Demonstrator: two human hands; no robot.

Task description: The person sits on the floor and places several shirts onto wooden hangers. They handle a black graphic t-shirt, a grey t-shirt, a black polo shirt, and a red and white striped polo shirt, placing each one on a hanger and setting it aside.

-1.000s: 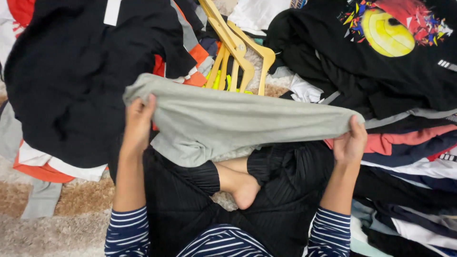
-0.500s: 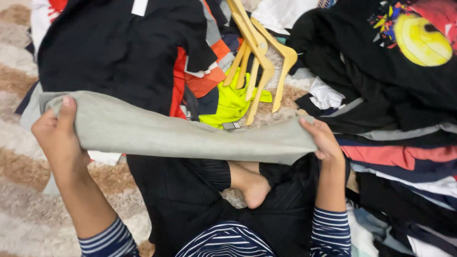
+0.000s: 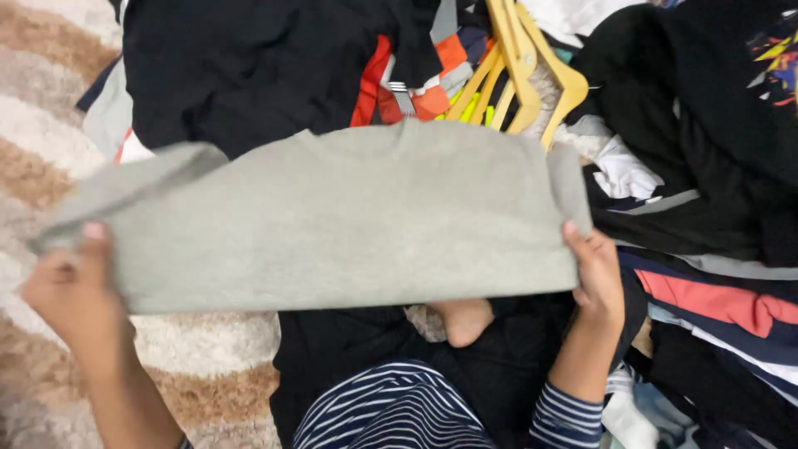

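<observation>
1. Nearest to us are our striped sleeves [image 3: 399,411] and black trousers [image 3: 349,357], with one bare foot [image 3: 461,320] showing just under the cloth
2. Our left hand [image 3: 75,295] has its grip closed on the lower left corner of the grey sweatshirt [image 3: 349,220], thumb on the front face; our right hand [image 3: 597,278] pinches the lower right corner the same way, fingers hidden behind the fabric
3. The grey sweatshirt hangs spread between the two hands, above our lap and in front of the clothes heap. We judge it light, soft and limp: it sags wherever it is not pulled taut, and a sleeve trails loose at upper left. It should not slip or break; holding it at the corners or seams with a pinch keeps it flat
4. Beyond it lie a black garment [image 3: 249,66], yellow hangers [image 3: 519,58] and a dark pile [image 3: 706,125] at right, on a brown and cream rug [image 3: 41,108]
5. Against half a second ago, the sweatshirt was a narrow folded band; now it is opened into a broad panel, raised higher, hiding more of the heap, and both hands sit lower and wider apart
</observation>
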